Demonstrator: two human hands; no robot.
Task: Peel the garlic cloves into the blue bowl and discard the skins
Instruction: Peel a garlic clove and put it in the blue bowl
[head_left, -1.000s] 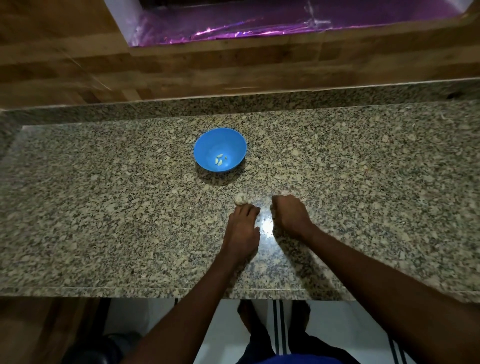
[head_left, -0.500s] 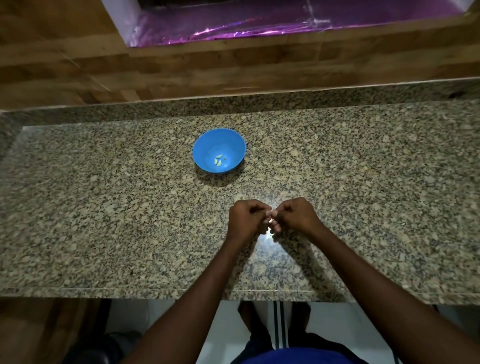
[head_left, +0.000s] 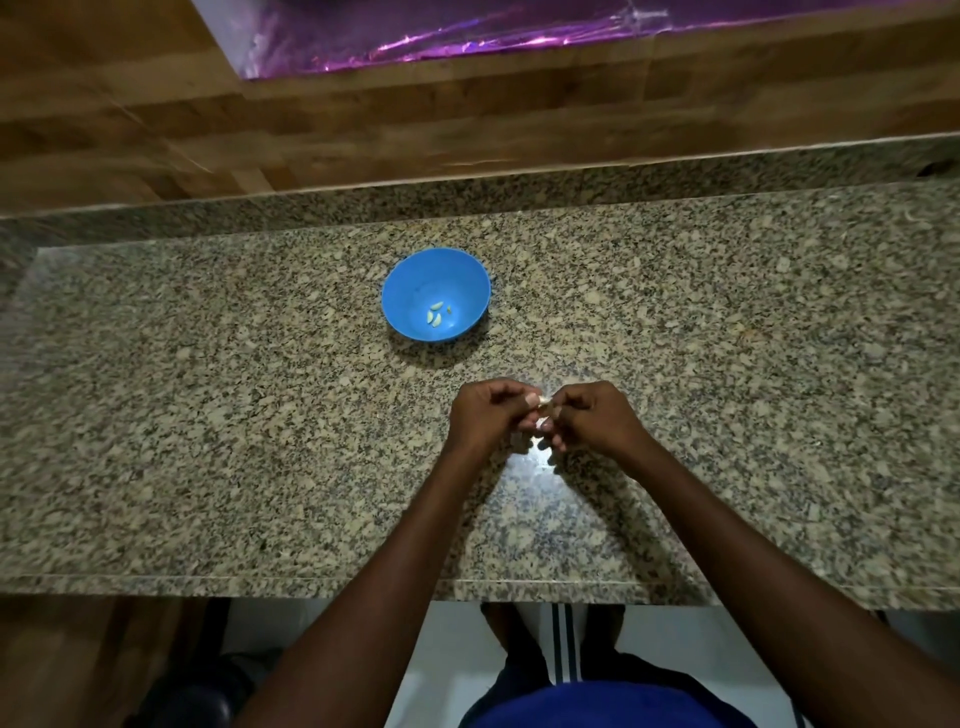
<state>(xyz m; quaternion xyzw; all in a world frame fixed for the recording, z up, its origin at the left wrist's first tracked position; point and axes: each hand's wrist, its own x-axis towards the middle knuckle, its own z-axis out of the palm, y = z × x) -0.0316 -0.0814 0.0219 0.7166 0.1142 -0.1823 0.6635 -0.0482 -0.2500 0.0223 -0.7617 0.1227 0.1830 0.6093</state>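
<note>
Head view shows my speckled granite counter (head_left: 208, 415), polished and hard, with the round blue plastic bowl (head_left: 410, 291) toward its back edge holding a few peeled cloves (head_left: 435, 315). Nearer the front edge, my left hand (head_left: 488, 415) and right hand (head_left: 592, 415) pinch one small papery garlic clove (head_left: 543, 414). It could slip and skitter off.

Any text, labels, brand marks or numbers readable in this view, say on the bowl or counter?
None: no words, labels or numbers show anywhere.
Blue bowl: plain, unmarked.
Granite counter: only speckle.
Purple foil at the top: only creases and glare.
</note>
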